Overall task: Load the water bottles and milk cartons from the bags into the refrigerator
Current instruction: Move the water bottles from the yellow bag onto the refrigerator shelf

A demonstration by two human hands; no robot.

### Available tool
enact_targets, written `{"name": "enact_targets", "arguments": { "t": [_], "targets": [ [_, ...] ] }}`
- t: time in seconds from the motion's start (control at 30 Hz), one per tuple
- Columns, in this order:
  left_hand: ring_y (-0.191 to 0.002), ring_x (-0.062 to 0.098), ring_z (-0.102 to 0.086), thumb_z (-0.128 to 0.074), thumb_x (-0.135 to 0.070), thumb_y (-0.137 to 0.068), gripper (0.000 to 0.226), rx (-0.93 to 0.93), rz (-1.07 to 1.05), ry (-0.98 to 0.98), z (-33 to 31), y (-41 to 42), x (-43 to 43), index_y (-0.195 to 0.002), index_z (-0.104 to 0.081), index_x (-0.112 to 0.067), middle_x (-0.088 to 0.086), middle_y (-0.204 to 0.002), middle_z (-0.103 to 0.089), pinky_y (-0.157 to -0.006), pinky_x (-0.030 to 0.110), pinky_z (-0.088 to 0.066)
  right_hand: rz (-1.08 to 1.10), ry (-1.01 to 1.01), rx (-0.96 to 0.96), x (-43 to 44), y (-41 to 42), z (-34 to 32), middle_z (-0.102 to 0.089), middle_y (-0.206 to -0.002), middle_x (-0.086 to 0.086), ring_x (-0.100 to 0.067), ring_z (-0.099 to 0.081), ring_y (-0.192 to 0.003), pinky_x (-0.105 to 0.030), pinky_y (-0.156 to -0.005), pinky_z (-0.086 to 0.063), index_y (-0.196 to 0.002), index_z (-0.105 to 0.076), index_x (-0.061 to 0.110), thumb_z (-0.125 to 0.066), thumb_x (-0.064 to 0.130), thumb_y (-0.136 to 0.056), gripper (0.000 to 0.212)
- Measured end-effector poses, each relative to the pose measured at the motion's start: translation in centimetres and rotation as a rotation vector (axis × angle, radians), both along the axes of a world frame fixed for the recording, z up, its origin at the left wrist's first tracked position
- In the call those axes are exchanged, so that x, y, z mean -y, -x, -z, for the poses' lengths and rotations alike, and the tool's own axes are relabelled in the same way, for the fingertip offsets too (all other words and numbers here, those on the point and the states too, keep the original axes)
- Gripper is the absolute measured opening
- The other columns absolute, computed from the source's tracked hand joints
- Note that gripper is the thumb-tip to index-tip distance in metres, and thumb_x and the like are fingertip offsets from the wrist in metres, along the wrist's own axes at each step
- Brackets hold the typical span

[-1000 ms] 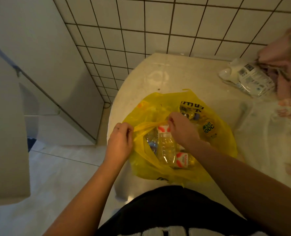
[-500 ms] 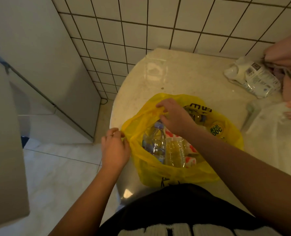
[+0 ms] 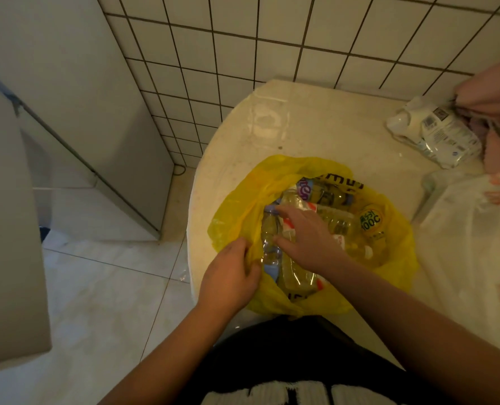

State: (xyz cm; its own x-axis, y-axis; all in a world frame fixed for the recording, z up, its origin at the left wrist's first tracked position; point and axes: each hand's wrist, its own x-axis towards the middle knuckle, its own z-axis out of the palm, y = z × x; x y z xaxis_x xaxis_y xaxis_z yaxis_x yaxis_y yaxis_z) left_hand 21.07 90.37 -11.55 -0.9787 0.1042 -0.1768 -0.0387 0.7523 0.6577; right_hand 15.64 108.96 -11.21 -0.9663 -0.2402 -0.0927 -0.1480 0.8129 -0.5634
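A yellow plastic bag (image 3: pixel 395 258) lies open on the round pale table (image 3: pixel 330 127), holding several clear water bottles. My left hand (image 3: pixel 228 279) pinches the bag's near-left rim and holds it open. My right hand (image 3: pixel 304 238) reaches inside the bag, thumb and fingers wrapped around a clear water bottle with a red-and-white label (image 3: pixel 286 226). Another bottle with a blue label (image 3: pixel 269 252) lies just left of it. Further bottles (image 3: pixel 330 197) fill the bag's far side. The grey refrigerator (image 3: pixel 97 83) stands to the left of the table. I see no milk cartons.
A grey door panel (image 3: pixel 6 229) juts out at the near left over the tiled floor (image 3: pixel 102 287). A white plastic bag (image 3: pixel 476 244) sits at the table's right, with a clear wrapped packet (image 3: pixel 435 133) and pink cloth (image 3: pixel 497 92) behind it. A clear glass (image 3: pixel 267 121) stands at the table's far side.
My right hand let go of the bag's far rim and moved down into the bag onto a bottle. My left hand shifted right along the near rim. The bag opened wider.
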Motion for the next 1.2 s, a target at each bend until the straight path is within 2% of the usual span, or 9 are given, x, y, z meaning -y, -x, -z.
{"name": "enact_targets", "arguments": {
  "t": [0.1,0.3,0.37,0.47,0.53,0.7,0.87,0.97,1.2],
  "targets": [
    [-0.075,0.013,-0.053,-0.058,-0.023,-0.09,0.013,0.026,-0.066,-0.056,0.7,-0.8,1.1,-0.094,-0.046,-0.026,-0.008,-0.083,-0.051,-0.055,0.026,-0.035,-0.005,-0.038,0.033,0.4,0.3,-0.2,-0.055,-0.135,0.0,-0.027,-0.046,-0.125,-0.043,-0.103,-0.04,-0.14,-0.041,0.029,-0.067,0.043,-0.085,0.062],
    [-0.09,0.02,-0.058,-0.059,-0.031,-0.091,0.018,0.053,-0.146,0.137,3.3,-2.8,3.7,-0.106,-0.051,-0.026,-0.003,-0.098,-0.059,-0.075,0.038,-0.052,0.037,-0.032,0.105,1.4,0.6,-0.4,-0.055,-0.136,-0.012,-0.034,-0.048,-0.125,-0.047,-0.101,-0.043,-0.145,-0.036,0.02,-0.066,0.044,-0.085,0.072],
    [-0.101,0.022,-0.052,-0.065,-0.026,-0.087,0.029,-0.077,-0.195,0.141,2.9,-3.2,3.3,-0.114,-0.053,-0.023,0.001,-0.111,-0.056,-0.083,0.039,-0.048,0.055,-0.053,0.146,1.8,0.9,-0.4,-0.054,-0.135,-0.014,-0.035,-0.047,-0.125,-0.047,-0.099,-0.043,-0.145,-0.034,0.022,-0.064,0.048,-0.084,0.073],
    [-0.1,0.018,-0.047,-0.069,-0.021,-0.084,0.03,-0.304,-0.18,-0.035,0.6,-3.4,1.2,-0.11,-0.054,-0.021,0.0,-0.112,-0.051,-0.081,0.033,-0.045,0.12,0.002,0.218,2.1,1.5,-0.6,-0.057,-0.13,-0.014,-0.032,-0.053,-0.118,-0.043,-0.096,-0.046,-0.144,-0.038,0.021,-0.066,0.044,-0.084,0.069],
    [-0.101,0.016,-0.048,-0.069,-0.033,-0.084,0.034,-0.187,-0.098,-0.109,-0.3,-3.3,-0.7,-0.112,-0.052,-0.022,-0.003,-0.115,-0.047,-0.08,0.032,-0.047,0.176,0.059,0.186,1.9,1.8,-0.7,-0.061,-0.127,-0.01,-0.028,-0.058,-0.111,-0.041,-0.094,-0.048,-0.139,-0.046,0.017,-0.066,0.036,-0.086,0.059],
    [-0.111,0.024,-0.049,-0.07,-0.049,-0.079,0.062,0.022,-0.098,0.109,0.5,-2.1,-3.0,-0.124,-0.041,-0.019,0.002,-0.124,-0.044,-0.083,0.041,-0.051,0.245,-0.09,0.01,0.0,1.4,-0.2,-0.05,-0.128,-0.011,-0.033,-0.049,-0.117,-0.041,-0.1,-0.04,-0.129,-0.053,0.013,-0.065,0.03,-0.088,0.046],
    [-0.114,0.029,-0.054,-0.074,-0.051,-0.073,0.075,0.139,-0.111,0.092,1.2,-0.7,-3.5,-0.129,-0.04,-0.013,0.008,-0.126,-0.05,-0.09,0.042,-0.05,0.393,0.008,0.275,-0.5,0.4,0.4,-0.04,-0.14,-0.014,-0.035,-0.047,-0.122,-0.046,-0.097,-0.045,-0.144,-0.032,0.015,-0.068,0.037,-0.084,0.073],
    [-0.114,0.028,-0.054,-0.077,-0.048,-0.07,0.076,0.206,-0.114,0.096,0.9,0.2,-3.4,-0.128,-0.043,-0.012,0.008,-0.126,-0.049,-0.091,0.04,-0.049,0.48,0.146,0.466,-0.6,0.1,0.7,-0.051,-0.117,-0.006,-0.022,-0.053,-0.098,-0.034,-0.077,-0.044,-0.132,-0.038,0.015,-0.067,0.041,-0.082,0.064],
    [-0.091,0.019,-0.063,-0.071,-0.057,-0.039,0.079,0.318,-0.187,-0.036,1.0,1.2,-2.4,-0.108,-0.057,-0.02,-0.003,-0.102,-0.063,-0.077,0.04,-0.056,0.537,0.325,0.596,-1.0,0.5,1.2,-0.057,-0.11,-0.005,-0.016,-0.056,-0.091,-0.026,-0.06,-0.045,-0.122,-0.048,0.013,-0.079,0.032,-0.072,0.061]
  ]
}}
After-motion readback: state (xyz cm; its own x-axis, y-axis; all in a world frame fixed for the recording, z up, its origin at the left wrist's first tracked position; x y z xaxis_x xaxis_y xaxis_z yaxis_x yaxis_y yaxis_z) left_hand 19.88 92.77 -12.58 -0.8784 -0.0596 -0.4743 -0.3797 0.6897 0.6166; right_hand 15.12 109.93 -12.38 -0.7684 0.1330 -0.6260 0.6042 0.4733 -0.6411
